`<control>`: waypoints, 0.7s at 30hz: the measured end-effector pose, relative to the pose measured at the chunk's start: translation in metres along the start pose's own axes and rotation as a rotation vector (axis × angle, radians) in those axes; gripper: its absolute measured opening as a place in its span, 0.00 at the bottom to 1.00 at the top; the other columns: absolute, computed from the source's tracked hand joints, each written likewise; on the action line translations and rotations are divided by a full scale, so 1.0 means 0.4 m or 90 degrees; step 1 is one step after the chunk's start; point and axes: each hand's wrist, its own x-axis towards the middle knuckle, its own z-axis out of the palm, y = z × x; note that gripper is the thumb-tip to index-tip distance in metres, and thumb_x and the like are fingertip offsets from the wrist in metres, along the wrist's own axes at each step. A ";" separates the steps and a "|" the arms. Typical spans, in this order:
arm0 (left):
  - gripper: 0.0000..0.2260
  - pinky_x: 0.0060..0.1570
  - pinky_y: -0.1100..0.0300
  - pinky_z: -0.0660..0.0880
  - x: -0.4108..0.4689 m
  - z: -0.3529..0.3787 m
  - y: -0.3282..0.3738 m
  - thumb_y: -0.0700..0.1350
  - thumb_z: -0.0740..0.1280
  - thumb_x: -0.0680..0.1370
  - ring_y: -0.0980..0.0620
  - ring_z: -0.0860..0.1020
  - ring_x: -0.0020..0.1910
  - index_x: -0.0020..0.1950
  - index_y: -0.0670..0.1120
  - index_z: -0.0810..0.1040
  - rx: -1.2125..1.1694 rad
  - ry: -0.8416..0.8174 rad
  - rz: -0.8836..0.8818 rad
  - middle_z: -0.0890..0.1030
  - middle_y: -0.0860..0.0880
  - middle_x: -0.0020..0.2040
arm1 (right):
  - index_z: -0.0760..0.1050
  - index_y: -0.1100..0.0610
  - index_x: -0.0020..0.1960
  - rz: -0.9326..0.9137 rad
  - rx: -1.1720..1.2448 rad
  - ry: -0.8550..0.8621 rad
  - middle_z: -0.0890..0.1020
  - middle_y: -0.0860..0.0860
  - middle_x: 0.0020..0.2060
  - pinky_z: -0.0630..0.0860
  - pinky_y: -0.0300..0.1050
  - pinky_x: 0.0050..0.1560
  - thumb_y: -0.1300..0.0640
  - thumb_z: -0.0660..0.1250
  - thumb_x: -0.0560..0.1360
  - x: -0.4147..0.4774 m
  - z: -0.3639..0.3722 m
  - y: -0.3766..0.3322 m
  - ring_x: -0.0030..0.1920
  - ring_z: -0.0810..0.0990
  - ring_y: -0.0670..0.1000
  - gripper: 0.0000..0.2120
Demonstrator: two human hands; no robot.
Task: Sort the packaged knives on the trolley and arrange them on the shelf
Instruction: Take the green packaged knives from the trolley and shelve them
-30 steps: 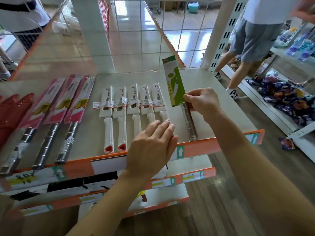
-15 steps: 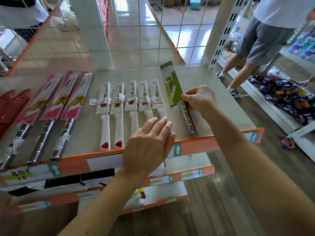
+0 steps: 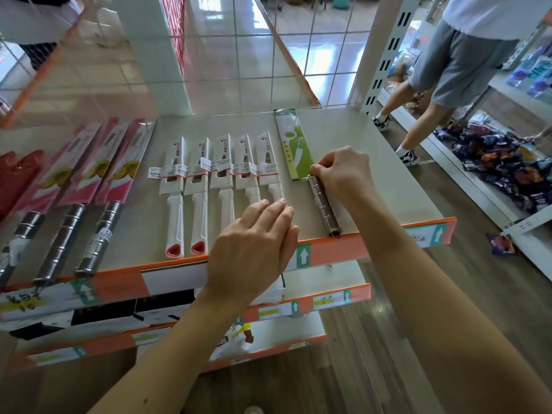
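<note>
A knife in a green sleeve point(image 3: 294, 146) with a steel handle lies on the grey shelf point(image 3: 373, 162) at the right end of the row. My right hand point(image 3: 343, 171) pinches it where sleeve meets handle. Left of it lie several white-handled packaged knives point(image 3: 200, 186), side by side. My left hand point(image 3: 257, 249) rests flat with straight fingers over the handles of the rightmost white knives at the shelf's front edge. Three steel-handled knives in pink sleeves point(image 3: 98, 174) lie further left, beside red packages point(image 3: 18, 177).
The shelf's orange price rail point(image 3: 373, 245) runs along the front, with lower shelves below. A wire grid point(image 3: 298, 55) backs the shelf. A person in grey shorts point(image 3: 448, 64) stands at right beside a low shelf of dark snack packets point(image 3: 501, 168).
The green-sleeved knife has gone from tilted up to lying flat on the shelf under my right hand. My left hand has stayed on the white knife handles.
</note>
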 end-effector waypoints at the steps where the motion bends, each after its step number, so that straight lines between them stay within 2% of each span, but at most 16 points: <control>1: 0.18 0.42 0.56 0.80 0.001 -0.001 0.001 0.51 0.54 0.80 0.49 0.81 0.53 0.55 0.47 0.81 0.000 -0.002 -0.001 0.83 0.49 0.53 | 0.82 0.59 0.50 0.004 0.006 -0.003 0.84 0.57 0.46 0.65 0.34 0.41 0.53 0.67 0.75 0.001 -0.002 0.000 0.40 0.75 0.50 0.11; 12: 0.16 0.40 0.57 0.79 0.001 -0.006 0.003 0.50 0.57 0.79 0.49 0.81 0.52 0.55 0.47 0.82 -0.016 -0.023 -0.012 0.83 0.49 0.53 | 0.81 0.61 0.52 -0.002 0.010 0.013 0.83 0.58 0.48 0.70 0.38 0.46 0.53 0.64 0.76 -0.026 0.003 -0.008 0.48 0.80 0.54 0.13; 17: 0.16 0.41 0.56 0.80 0.004 -0.008 0.005 0.50 0.56 0.80 0.49 0.81 0.52 0.54 0.46 0.82 -0.043 -0.038 -0.019 0.83 0.48 0.52 | 0.75 0.60 0.62 -0.057 -0.013 0.052 0.79 0.57 0.56 0.69 0.40 0.51 0.51 0.63 0.77 -0.070 0.004 -0.035 0.55 0.77 0.55 0.18; 21: 0.16 0.40 0.56 0.80 0.006 -0.019 0.003 0.50 0.57 0.79 0.49 0.82 0.51 0.54 0.46 0.82 -0.075 -0.062 -0.041 0.84 0.48 0.52 | 0.74 0.59 0.63 -0.106 -0.024 0.053 0.77 0.57 0.58 0.71 0.45 0.56 0.51 0.63 0.77 -0.117 0.012 -0.061 0.57 0.76 0.57 0.18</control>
